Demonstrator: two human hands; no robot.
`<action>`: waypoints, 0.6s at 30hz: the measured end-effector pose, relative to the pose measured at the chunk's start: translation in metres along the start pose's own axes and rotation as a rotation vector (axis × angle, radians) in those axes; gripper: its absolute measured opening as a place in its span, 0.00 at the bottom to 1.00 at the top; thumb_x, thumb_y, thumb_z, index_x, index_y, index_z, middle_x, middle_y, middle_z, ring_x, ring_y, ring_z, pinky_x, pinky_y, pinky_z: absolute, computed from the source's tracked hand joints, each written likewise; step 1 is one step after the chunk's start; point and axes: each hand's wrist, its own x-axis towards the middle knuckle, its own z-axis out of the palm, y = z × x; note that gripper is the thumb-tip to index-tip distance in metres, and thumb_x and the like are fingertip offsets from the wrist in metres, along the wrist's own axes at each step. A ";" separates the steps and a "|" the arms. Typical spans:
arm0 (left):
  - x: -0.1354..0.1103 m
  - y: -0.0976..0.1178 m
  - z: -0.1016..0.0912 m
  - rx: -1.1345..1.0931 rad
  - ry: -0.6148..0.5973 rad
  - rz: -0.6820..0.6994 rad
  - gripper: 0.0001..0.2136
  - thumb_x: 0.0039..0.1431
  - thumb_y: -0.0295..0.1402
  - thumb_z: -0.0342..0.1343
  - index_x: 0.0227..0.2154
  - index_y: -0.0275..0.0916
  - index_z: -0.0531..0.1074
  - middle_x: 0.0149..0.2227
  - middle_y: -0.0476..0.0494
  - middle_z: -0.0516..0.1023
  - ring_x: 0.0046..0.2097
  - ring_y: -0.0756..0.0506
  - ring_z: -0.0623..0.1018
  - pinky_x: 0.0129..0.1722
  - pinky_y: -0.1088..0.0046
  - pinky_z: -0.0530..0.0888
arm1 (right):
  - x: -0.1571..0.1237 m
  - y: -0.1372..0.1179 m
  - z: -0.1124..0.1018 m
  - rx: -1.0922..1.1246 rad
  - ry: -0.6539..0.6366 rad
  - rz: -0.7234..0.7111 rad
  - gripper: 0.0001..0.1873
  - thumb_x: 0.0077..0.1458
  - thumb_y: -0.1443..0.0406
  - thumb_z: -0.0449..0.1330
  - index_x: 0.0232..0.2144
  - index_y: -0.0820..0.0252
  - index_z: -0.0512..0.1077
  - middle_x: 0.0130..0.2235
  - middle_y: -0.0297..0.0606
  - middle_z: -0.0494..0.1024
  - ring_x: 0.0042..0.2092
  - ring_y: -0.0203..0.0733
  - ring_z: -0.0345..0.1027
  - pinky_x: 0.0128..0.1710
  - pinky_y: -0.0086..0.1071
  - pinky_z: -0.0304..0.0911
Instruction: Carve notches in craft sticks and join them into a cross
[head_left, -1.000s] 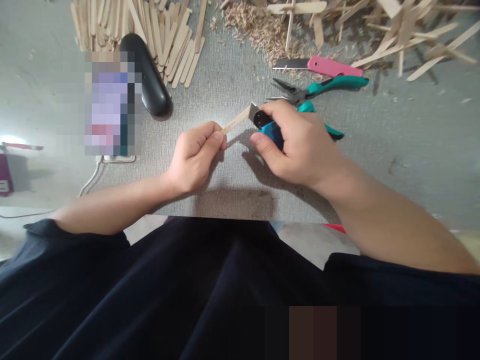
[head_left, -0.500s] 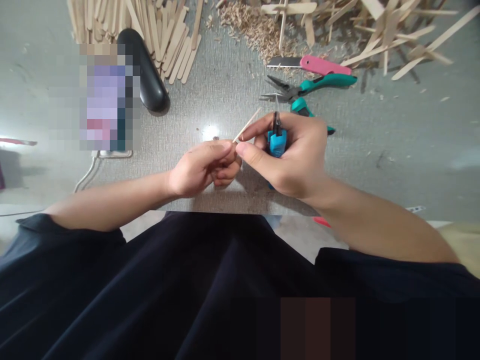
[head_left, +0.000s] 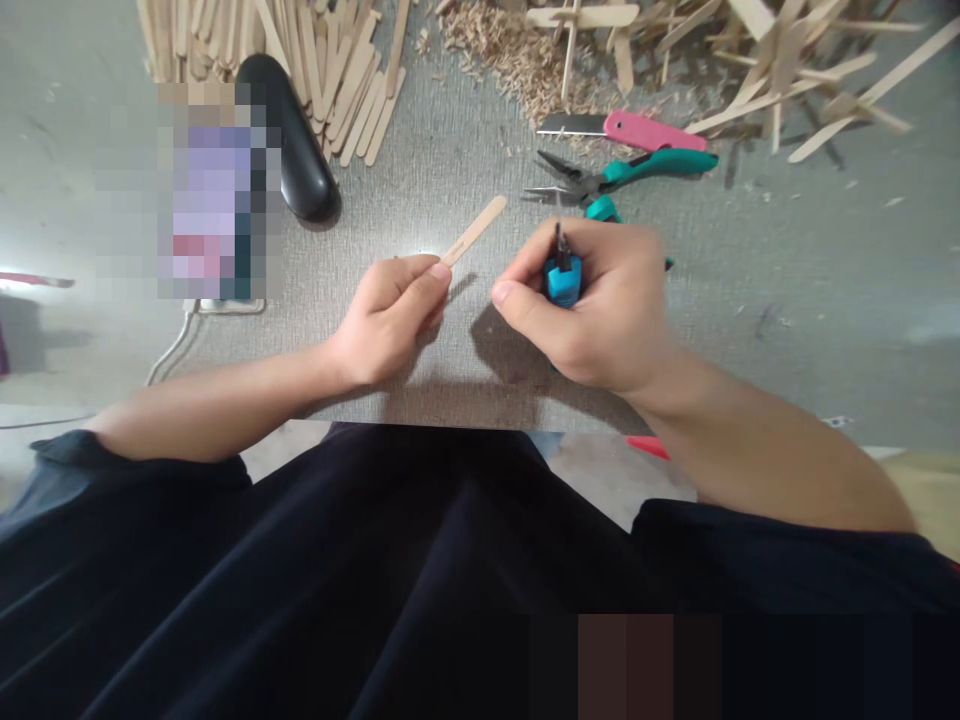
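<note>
My left hand (head_left: 390,315) pinches one end of a flat wooden craft stick (head_left: 475,229), which points up and to the right above the grey mat (head_left: 450,180). My right hand (head_left: 600,305) is closed around a blue-handled utility knife (head_left: 562,275), blade end up, a short way right of the stick. The knife and the stick are apart.
Teal needle-nose pliers (head_left: 622,178) and a pink cutter (head_left: 630,128) lie just beyond my right hand. Wood shavings (head_left: 517,60) and loose sticks (head_left: 787,60) spread across the back. A pile of craft sticks (head_left: 337,70) and a black case (head_left: 289,140) sit at back left.
The hands were together with the stick edge-on half a second ago. They have drawn apart, and the stick has turned flat-side up in my left hand.
</note>
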 end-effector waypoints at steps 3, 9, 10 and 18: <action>0.002 -0.001 -0.002 -0.021 0.041 0.015 0.36 0.76 0.66 0.62 0.22 0.44 0.63 0.20 0.53 0.62 0.22 0.53 0.59 0.21 0.70 0.58 | 0.007 0.006 -0.002 0.012 -0.070 0.038 0.20 0.71 0.50 0.68 0.30 0.48 0.70 0.30 0.37 0.78 0.36 0.51 0.76 0.41 0.49 0.77; -0.002 -0.007 -0.008 0.151 0.055 0.052 0.26 0.81 0.62 0.59 0.35 0.45 0.80 0.23 0.52 0.68 0.25 0.49 0.67 0.27 0.68 0.70 | 0.014 0.019 -0.002 0.257 -0.189 0.106 0.11 0.70 0.55 0.65 0.43 0.46 0.65 0.31 0.30 0.71 0.32 0.47 0.70 0.37 0.46 0.70; -0.002 -0.008 -0.009 0.157 0.058 0.054 0.26 0.81 0.62 0.59 0.37 0.45 0.81 0.24 0.52 0.69 0.26 0.49 0.68 0.29 0.67 0.71 | 0.013 0.021 -0.001 0.299 -0.205 0.128 0.12 0.70 0.57 0.65 0.44 0.45 0.64 0.30 0.28 0.69 0.30 0.46 0.66 0.34 0.45 0.67; 0.001 -0.005 -0.008 0.145 0.197 0.164 0.27 0.83 0.59 0.57 0.30 0.45 0.75 0.25 0.50 0.66 0.29 0.48 0.66 0.32 0.64 0.67 | 0.010 0.019 0.005 0.313 -0.149 0.157 0.16 0.78 0.49 0.61 0.43 0.45 0.60 0.30 0.29 0.73 0.27 0.44 0.67 0.31 0.43 0.70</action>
